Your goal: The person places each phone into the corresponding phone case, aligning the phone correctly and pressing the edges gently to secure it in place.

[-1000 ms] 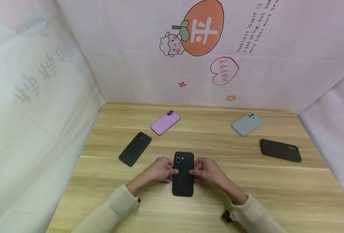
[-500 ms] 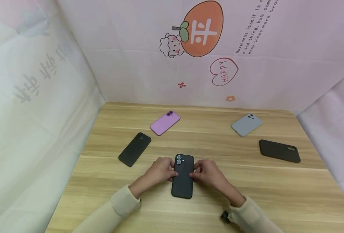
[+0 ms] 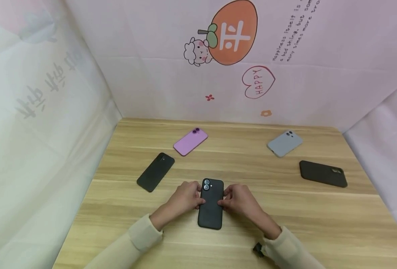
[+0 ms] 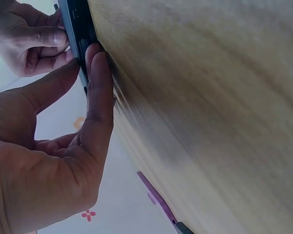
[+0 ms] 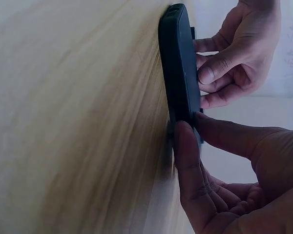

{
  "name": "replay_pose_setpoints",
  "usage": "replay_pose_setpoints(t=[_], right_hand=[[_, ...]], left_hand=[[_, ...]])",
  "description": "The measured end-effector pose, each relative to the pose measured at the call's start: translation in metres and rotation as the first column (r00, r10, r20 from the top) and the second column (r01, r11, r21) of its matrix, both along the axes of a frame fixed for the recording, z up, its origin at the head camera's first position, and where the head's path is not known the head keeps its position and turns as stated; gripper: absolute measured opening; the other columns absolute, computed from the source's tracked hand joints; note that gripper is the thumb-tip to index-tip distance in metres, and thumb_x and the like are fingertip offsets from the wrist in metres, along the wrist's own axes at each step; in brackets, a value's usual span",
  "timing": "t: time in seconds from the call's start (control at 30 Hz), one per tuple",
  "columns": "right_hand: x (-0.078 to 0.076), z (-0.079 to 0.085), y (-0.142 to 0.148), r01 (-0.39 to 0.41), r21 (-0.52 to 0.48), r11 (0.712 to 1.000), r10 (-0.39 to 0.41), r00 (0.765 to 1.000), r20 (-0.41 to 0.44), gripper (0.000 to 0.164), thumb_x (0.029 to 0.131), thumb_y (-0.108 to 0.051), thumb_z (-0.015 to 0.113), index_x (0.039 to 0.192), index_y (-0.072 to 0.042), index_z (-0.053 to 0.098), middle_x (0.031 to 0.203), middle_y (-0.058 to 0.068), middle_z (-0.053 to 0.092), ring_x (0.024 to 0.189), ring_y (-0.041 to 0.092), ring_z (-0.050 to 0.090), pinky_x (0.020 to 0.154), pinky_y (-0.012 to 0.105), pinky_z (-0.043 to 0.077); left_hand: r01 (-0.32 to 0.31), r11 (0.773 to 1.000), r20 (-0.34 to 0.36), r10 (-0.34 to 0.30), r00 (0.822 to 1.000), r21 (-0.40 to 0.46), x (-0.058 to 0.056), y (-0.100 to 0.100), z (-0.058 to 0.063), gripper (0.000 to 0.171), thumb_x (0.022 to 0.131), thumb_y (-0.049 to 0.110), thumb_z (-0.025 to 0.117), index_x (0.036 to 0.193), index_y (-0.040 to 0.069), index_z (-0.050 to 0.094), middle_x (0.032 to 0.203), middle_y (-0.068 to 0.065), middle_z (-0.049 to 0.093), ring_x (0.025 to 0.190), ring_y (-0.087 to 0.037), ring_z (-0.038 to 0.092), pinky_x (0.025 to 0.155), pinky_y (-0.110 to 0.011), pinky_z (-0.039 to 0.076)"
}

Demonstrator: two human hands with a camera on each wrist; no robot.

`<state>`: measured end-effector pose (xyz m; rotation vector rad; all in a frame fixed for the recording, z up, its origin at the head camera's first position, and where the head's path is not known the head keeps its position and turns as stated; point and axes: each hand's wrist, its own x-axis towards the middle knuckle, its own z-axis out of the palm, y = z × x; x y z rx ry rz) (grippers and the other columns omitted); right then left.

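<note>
A black phone [image 3: 210,209] with two ringed camera lenses lies back up near the middle front of the table, its camera end pointing away from me. My left hand [image 3: 185,197] pinches its left long edge, thumb on the back and fingers along the side. On the opposite edge my right hand [image 3: 239,200] does the same. In the left wrist view, the thumb and fingers of the left hand [image 4: 63,136] grip the phone's side [image 4: 78,29] close over the wood. The right wrist view has the right hand [image 5: 224,180] pinching the phone's edge [image 5: 178,68].
On the wooden table [image 3: 252,164], a dark phone [image 3: 156,172] lies to the left and a purple phone [image 3: 191,142] behind it. A light blue phone [image 3: 285,143] and a black phone case [image 3: 323,173] lie to the right. Printed white cloth [image 3: 164,89] walls the back and sides.
The black phone and both hands have shifted slightly toward me since one second ago. Over the last half second they hold nearly still.
</note>
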<state>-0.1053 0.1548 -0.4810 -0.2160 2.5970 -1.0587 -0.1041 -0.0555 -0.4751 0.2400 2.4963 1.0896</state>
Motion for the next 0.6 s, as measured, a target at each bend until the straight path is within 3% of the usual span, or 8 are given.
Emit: replay_pose_setpoints(t=[0.4, 0.6], right_hand=[[0.002, 0.002, -0.001, 0.01, 0.041, 0.999, -0.01, 1.0, -0.002, 0.023, 0.075, -0.016, 0.084, 0.089, -0.004, 0.071, 0.055, -0.007, 0.062, 0.052, 0.008, 0.058, 0.05, 0.022, 0.044], [0.0, 0.004, 0.011, 0.056, 0.124, 0.991, -0.057, 0.998, 0.003, 0.045, 0.078, -0.043, 0.08, 0.103, -0.006, 0.07, 0.065, -0.006, 0.063, 0.055, 0.009, 0.057, 0.051, 0.026, 0.045]], left_hand=[[0.005, 1.0, 0.021, -0.005, 1.0, -0.007, -0.001, -0.003, -0.001, 0.037, 0.084, 0.01, 0.076, 0.115, -0.004, 0.062, 0.063, 0.0, 0.063, 0.053, -0.011, 0.061, 0.046, -0.022, 0.043], [0.034, 0.999, 0.011, -0.034, 0.999, -0.005, -0.003, -0.01, 0.005, 0.039, 0.092, 0.025, 0.07, 0.121, 0.001, 0.062, 0.068, 0.003, 0.067, 0.054, -0.01, 0.056, 0.048, -0.023, 0.04]])
